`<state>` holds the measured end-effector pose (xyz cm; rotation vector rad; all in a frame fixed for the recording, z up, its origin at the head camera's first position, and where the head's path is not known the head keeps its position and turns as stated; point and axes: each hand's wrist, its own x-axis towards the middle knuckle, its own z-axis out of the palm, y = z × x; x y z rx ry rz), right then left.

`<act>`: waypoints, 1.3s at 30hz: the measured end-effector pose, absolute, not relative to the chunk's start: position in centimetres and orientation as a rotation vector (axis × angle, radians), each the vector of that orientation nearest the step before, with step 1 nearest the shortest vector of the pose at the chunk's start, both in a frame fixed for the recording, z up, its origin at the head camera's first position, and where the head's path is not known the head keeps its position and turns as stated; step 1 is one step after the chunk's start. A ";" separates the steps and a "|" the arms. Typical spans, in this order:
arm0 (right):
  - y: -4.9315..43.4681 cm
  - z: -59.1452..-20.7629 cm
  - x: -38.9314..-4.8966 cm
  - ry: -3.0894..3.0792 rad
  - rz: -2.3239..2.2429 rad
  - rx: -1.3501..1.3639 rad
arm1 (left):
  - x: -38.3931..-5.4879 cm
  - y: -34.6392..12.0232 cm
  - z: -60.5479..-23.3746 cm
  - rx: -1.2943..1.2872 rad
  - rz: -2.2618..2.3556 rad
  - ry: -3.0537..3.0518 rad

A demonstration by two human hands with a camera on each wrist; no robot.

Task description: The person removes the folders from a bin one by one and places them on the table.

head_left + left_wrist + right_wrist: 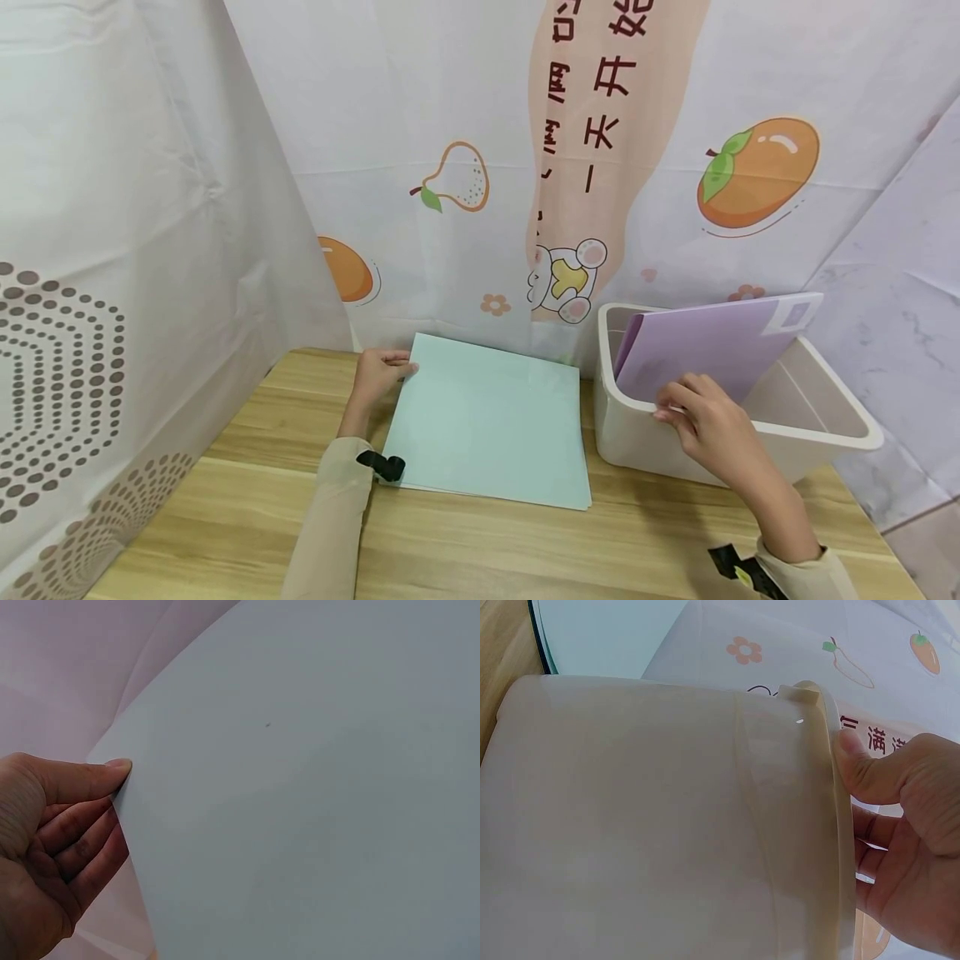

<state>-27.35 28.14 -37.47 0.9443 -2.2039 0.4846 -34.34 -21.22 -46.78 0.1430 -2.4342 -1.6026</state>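
A flat pale green sheet (491, 425) lies at the back of the wooden table, with a second layer peeking out along its lower edge. My left hand (380, 375) pinches its upper left corner; in the left wrist view the thumb (97, 778) is on top and the fingers are behind. To the right stands a white plastic storage bin (652, 446). The right hand (705, 421) holds its near rim, thumb outside and fingers over the inner side, as the right wrist view shows. Inside the bin a purple folder (697, 346) with a pale label leans upright.
A white curtain (450, 275) printed with fruit and writing hangs behind the table's back edge. Wood-grain tabletop (480, 550) stretches in front of the sheet. On the left hangs another pale cloth (150, 208) with brown dots; a marbled sheet (900, 292) covers the right side.
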 end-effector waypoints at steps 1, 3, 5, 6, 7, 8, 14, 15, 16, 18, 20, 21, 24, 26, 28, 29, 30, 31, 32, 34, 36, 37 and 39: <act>28.2 -37.5 -27.4 -2.203 0.486 0.945 | -34.4 -21.2 -46.8 0.141 -1.602 -2.434; 28.2 -37.5 -27.4 -2.203 0.486 0.944 | -34.4 -21.2 -46.8 0.137 -1.603 -2.429; 28.1 -37.5 -27.3 -2.202 0.487 0.945 | -34.4 -21.2 -46.8 0.135 -1.605 -2.427; 28.1 -37.5 -27.3 -2.203 0.487 0.944 | -34.5 -21.2 -46.8 0.136 -1.605 -2.427; 28.1 -37.5 -27.3 -2.203 0.488 0.944 | -34.5 -21.2 -46.8 0.137 -1.606 -2.426; 28.1 -37.5 -27.3 -2.204 0.488 0.943 | -34.5 -21.2 -46.8 0.138 -1.606 -2.426; 28.1 -37.5 -27.3 -2.206 0.488 0.945 | -34.6 -21.3 -46.9 0.149 -1.605 -2.428; 28.1 -37.5 -27.3 -2.205 0.488 0.946 | -34.7 -21.3 -46.9 0.152 -1.609 -2.429; 28.0 -37.5 -27.3 -2.204 0.489 0.948 | -34.7 -21.2 -46.9 0.158 -1.614 -2.427; 28.0 -37.5 -27.3 -2.201 0.489 0.953 | -34.7 -21.2 -46.9 0.168 -1.631 -2.428; 28.0 -37.5 -27.3 -2.199 0.490 0.957 | -34.8 -21.3 -46.9 0.179 -1.643 -2.428; 28.0 -37.5 -27.3 -2.197 0.490 0.959 | -34.8 -21.3 -46.9 0.184 -1.649 -2.429; 28.0 -37.5 -27.3 -2.195 0.492 0.961 | -34.8 -21.3 -46.9 0.190 -1.656 -2.431; 28.0 -37.5 -27.3 -2.194 0.493 0.960 | -34.9 -21.3 -47.0 0.188 -1.656 -2.430; 28.0 -37.5 -27.3 -2.193 0.493 0.960 | -34.9 -21.3 -47.0 0.185 -1.652 -2.431; 28.0 -37.5 -27.3 -2.192 0.492 0.960 | -34.9 -21.3 -47.0 0.183 -1.650 -2.431; 27.9 -37.5 -27.3 -2.192 0.491 0.960 | -34.9 -21.3 -47.0 0.183 -1.649 -2.431; 27.9 -37.5 -27.3 -2.192 0.492 0.959 | -34.9 -21.3 -47.0 0.182 -1.648 -2.431; 27.9 -37.5 -27.3 -2.191 0.493 0.959 | -34.9 -21.3 -47.1 0.183 -1.647 -2.431; 27.9 -37.5 -27.3 -2.192 0.494 0.957 | -34.9 -21.3 -47.1 0.184 -1.644 -2.432; 27.9 -37.5 -27.3 -2.191 0.495 0.955 | -34.9 -21.3 -47.1 0.181 -1.646 -2.428; 27.9 -37.5 -27.3 -2.191 0.496 0.955 | -34.9 -21.3 -47.2 0.179 -1.646 -2.426; 27.9 -37.5 -27.3 -2.191 0.493 0.954 | -34.9 -21.4 -47.2 0.176 -1.646 -2.423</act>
